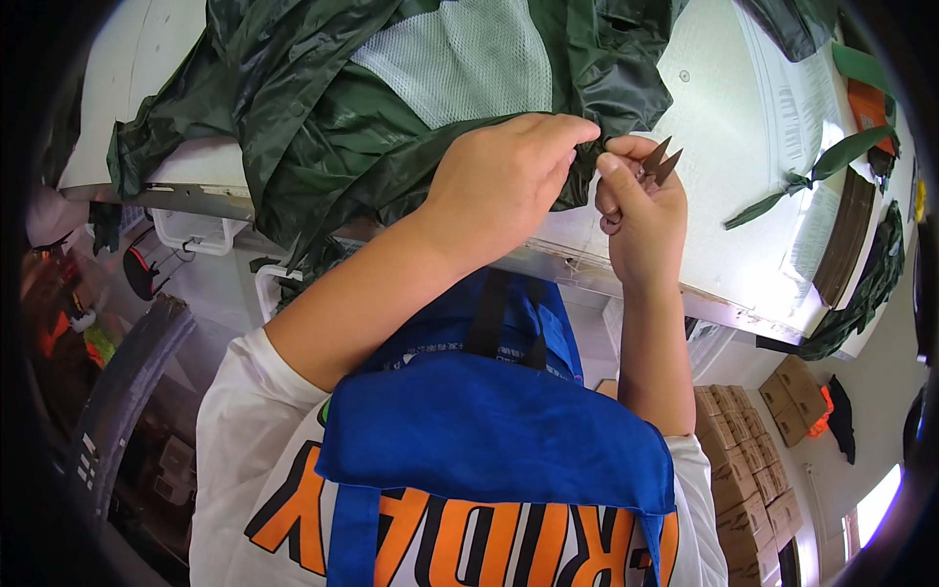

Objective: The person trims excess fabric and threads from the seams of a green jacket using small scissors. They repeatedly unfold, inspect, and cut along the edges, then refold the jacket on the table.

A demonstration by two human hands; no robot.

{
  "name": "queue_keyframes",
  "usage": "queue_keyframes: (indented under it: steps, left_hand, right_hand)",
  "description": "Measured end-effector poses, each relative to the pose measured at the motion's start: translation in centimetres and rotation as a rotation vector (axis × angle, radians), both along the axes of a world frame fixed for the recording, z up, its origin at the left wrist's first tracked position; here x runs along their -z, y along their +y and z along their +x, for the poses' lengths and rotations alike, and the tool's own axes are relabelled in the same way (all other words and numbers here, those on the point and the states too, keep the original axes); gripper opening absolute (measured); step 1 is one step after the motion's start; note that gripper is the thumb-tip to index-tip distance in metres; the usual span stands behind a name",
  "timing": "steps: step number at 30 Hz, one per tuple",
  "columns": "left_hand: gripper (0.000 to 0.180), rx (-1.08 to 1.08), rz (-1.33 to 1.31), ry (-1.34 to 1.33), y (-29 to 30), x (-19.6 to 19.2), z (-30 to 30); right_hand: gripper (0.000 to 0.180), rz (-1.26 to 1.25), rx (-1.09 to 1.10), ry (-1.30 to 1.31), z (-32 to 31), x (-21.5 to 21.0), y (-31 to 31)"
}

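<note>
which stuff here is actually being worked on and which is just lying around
In use:
- green garment, pinched at its edge by the left hand
- thread snips, held in the right hand
- white table under the garment

Lying about:
- green strap, at the table's right
- orange piece, by the far right edge
- cardboard boxes, on the floor

Two hands up: left hand (504, 186), right hand (641, 220); one dark green garment (323, 108), one pair of snips (660, 161), one white table (743, 127).
</note>
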State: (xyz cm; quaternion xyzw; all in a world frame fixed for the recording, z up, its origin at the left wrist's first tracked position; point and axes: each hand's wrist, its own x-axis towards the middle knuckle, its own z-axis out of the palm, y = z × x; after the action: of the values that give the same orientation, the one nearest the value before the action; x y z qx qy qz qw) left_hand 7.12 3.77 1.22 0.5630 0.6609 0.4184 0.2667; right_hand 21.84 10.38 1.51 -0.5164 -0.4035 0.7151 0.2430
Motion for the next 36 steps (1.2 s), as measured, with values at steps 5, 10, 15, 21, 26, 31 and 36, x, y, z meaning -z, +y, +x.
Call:
queue_keyframes:
  steps: [5, 10, 15, 21, 26, 31, 36]
  left_hand:
    - [0.017, 0.044, 0.018, 0.123, 0.2, 0.8, -0.5]
    - [0.015, 0.16, -0.07, 0.391, 0.7, -0.6, -0.9]
    - [0.01, 0.271, 0.007, 0.565, 1.7, -2.6, -0.8]
    - [0.009, 0.429, 0.219, 0.569, 5.4, -7.6, -1.0]
    - [0.011, 0.838, 0.306, 0.3, 9.8, -9.1, -2.5]
    - [0.007, 0.781, -0.046, 0.121, 10.2, -10.0, -3.4]
    - [0.006, 0.661, -0.078, 0.009, 8.9, -9.5, -3.5]
  right_hand:
    - [0.053, 0.092, 0.009, -0.029, -0.2, -0.4, -1.1]
    - [0.051, 0.239, 0.009, -0.197, -0.9, 0.8, -3.6]
    - [0.031, 0.077, 0.153, -0.065, -1.4, 2.5, -4.7]
    - [0.019, 0.532, 0.1, -0.238, 0.1, -1.9, -1.3]
    - [0.022, 0.519, -0.029, -0.147, 2.7, -5.3, 2.2]
    - [0.029, 0.369, 0.077, 0.013, 3.2, -6.3, 2.2]
    - [0.028, 0.372, 0.135, -0.063, 2.7, -6.5, 1.2]
